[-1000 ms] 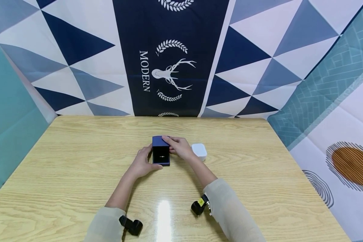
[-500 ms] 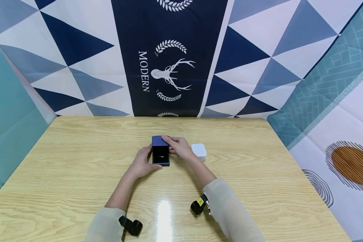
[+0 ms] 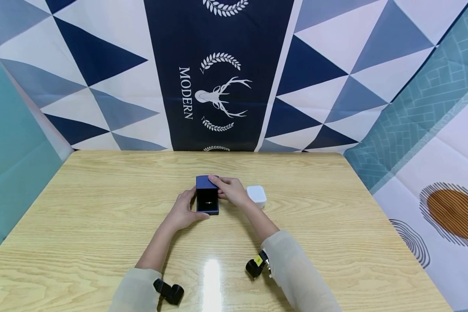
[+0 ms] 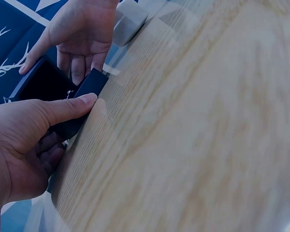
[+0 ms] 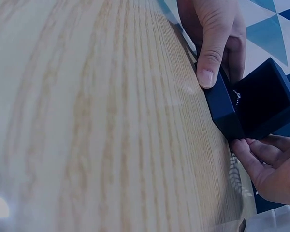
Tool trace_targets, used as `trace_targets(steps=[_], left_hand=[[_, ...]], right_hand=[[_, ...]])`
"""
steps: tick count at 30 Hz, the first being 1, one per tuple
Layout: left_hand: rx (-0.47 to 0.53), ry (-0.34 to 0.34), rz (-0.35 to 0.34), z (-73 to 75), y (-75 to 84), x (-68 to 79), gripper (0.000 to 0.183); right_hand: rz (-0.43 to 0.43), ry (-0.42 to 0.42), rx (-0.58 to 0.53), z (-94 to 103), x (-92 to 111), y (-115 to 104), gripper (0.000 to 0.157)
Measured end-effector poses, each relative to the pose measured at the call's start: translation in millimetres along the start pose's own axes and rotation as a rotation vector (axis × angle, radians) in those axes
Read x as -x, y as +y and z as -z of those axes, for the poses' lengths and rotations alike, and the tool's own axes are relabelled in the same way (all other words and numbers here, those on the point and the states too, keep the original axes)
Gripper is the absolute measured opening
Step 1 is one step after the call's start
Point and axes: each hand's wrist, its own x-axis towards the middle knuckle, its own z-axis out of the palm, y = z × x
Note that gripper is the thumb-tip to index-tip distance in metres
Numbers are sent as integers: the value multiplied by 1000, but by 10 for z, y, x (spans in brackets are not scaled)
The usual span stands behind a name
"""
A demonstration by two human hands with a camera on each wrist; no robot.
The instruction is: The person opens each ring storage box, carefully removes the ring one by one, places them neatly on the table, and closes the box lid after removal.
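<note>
A dark blue ring box (image 3: pixel 203 182) stands on the table with its lid raised, its black inside facing the person. A ring with a small bright stone (image 3: pixel 209 203) sits in it, seen closer as a sparkling ring (image 5: pixel 238 97) in the right wrist view. My left hand (image 3: pixel 182 211) grips the base from the left, thumb across the front face and fingers along the side. My right hand (image 3: pixel 232 189) holds the lid, thumb on its top; the other fingers bend by the right side, low near the base in the right wrist view.
A small white rounded box (image 3: pixel 256 196) stands just right of the right hand, close to its wrist. The wooden table (image 3: pixel 101 225) ends at a patterned cloth backdrop (image 3: pixel 234 65) behind the ring box.
</note>
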Motion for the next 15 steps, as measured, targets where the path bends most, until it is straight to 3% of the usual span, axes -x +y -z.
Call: trace_targets(steps=[15], left_hand=[[13,-4,20,-1,4,4,95]], right_hand=[[-2,24,20,-11,-13,-11,72]])
